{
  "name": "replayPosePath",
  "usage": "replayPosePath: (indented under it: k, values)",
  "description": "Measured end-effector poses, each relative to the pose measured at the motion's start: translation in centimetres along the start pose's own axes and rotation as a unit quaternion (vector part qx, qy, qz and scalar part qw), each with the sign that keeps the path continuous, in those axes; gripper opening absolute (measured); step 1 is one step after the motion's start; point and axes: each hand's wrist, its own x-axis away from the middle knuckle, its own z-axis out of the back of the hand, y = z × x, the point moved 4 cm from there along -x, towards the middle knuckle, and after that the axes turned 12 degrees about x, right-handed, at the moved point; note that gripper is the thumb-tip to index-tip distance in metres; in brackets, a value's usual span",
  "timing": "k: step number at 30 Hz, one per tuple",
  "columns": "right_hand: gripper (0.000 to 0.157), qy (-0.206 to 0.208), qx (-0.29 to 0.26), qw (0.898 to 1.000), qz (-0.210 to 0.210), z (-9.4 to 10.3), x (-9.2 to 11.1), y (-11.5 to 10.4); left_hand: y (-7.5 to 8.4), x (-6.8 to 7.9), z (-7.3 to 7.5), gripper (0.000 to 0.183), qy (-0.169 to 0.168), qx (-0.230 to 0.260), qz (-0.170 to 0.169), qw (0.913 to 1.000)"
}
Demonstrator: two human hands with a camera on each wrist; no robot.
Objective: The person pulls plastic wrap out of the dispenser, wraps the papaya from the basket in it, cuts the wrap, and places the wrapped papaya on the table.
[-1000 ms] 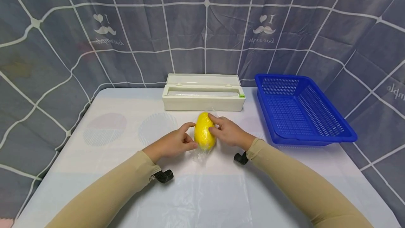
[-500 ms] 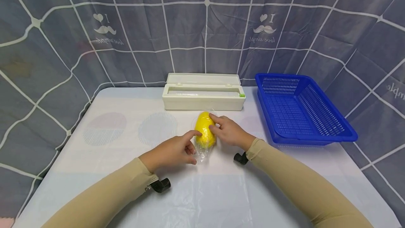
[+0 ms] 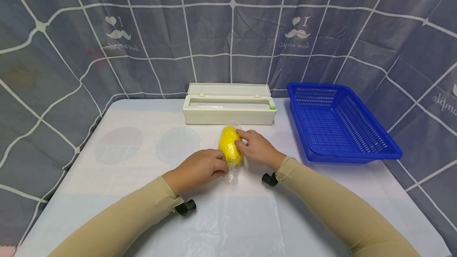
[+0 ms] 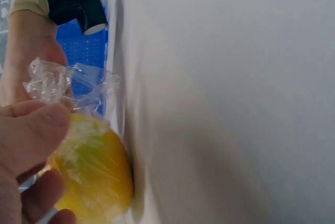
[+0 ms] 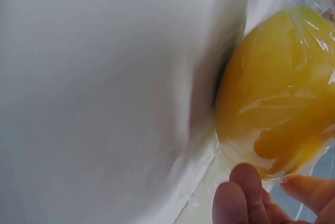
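Observation:
A yellow mango [image 3: 227, 144], wrapped in clear cling film [image 3: 231, 174], lies on the table in the middle of the head view. The left hand [image 3: 202, 166] is at its near left end; in the left wrist view its thumb and forefinger pinch the crinkled film beside the fruit. From the right, the right hand [image 3: 260, 148] holds the mango, its thumb and fingers on the far right side. Fingers of that hand show at the film round the far end in the right wrist view. Loose film sticks out beyond the near end.
Behind the mango stands a white cling film dispenser [image 3: 228, 117] with its lid raised and a green slider at its right. A blue plastic basket [image 3: 307, 154] sits at the right of the white-covered table [image 3: 143, 205]. Grey gridded curtains [image 3: 210, 31] enclose the back and sides.
The left hand first drew back from the mango's side toward its near end, fingers spread, then closed in on the film there. The right hand has stayed on the mango.

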Motion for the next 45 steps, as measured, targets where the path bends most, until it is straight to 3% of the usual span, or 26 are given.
replayPosePath:
  k: [3, 5, 8, 11, 13, 17, 20, 25, 28, 31, 37, 41, 45]
  values:
    - [0.060, 0.029, -0.001, 1.000, -0.001, 0.1, 0.0, -0.1, 0.1, -0.2, 0.2, 0.009, 0.033, -0.013, -0.014, 0.9993]
    - [0.050, 0.062, -0.006, 0.998, 0.011, 0.3, 0.2, -0.2, 0.0, -0.3, 0.2, 0.008, 0.047, -0.008, -0.010, 0.9988]
    - [0.026, 0.110, -0.015, 0.991, 0.069, 0.6, 0.6, -0.6, -0.4, -0.4, 0.2, 0.009, 0.052, 0.019, 0.011, 0.9984]
    - [0.009, 0.124, -0.011, 0.980, 0.153, 0.8, 1.3, -1.1, -0.8, -0.5, 0.3, 0.009, 0.058, 0.053, 0.041, 0.9961]
    - [0.013, 0.109, -0.005, 0.974, 0.196, 0.8, 2.0, -1.3, -0.9, -0.6, 0.4, 0.009, 0.067, 0.070, 0.058, 0.9936]
    - [0.037, 0.079, 0.036, 0.969, 0.233, 0.7, 3.2, -1.6, -1.2, -0.7, 0.7, 0.010, 0.086, 0.099, 0.089, 0.9873]
    - [0.050, 0.103, 0.087, 0.959, 0.249, 0.4, 3.5, -1.9, -1.3, -0.8, 0.7, 0.010, 0.103, 0.110, 0.101, 0.9834]
    - [0.021, 0.178, 0.133, 0.939, 0.262, 0.3, 3.5, -2.4, -1.6, -1.2, 0.6, 0.008, 0.126, 0.120, 0.117, 0.9777]
    - [0.008, 0.183, 0.104, 0.946, 0.245, 0.6, 3.4, -2.5, -1.9, -1.3, 0.5, 0.008, 0.133, 0.135, 0.131, 0.9730]
    - [0.010, 0.165, 0.055, 0.961, 0.217, 0.8, 3.3, -2.4, -2.1, -1.2, 0.6, 0.012, 0.132, 0.152, 0.139, 0.9696]
    - [0.013, 0.148, -0.004, 0.972, 0.184, 0.7, 2.9, -2.0, -2.4, -1.6, 0.6, 0.038, 0.115, 0.132, 0.137, 0.9750]
    - [0.014, 0.144, -0.020, 0.972, 0.185, 0.7, 2.8, -2.0, -2.3, -1.9, 0.4, 0.021, 0.128, 0.096, 0.140, 0.9771]
    - [0.008, 0.140, -0.022, 0.971, 0.192, 0.9, 2.7, -2.0, -2.4, -2.0, 0.4, 0.012, 0.139, 0.106, 0.145, 0.9739]
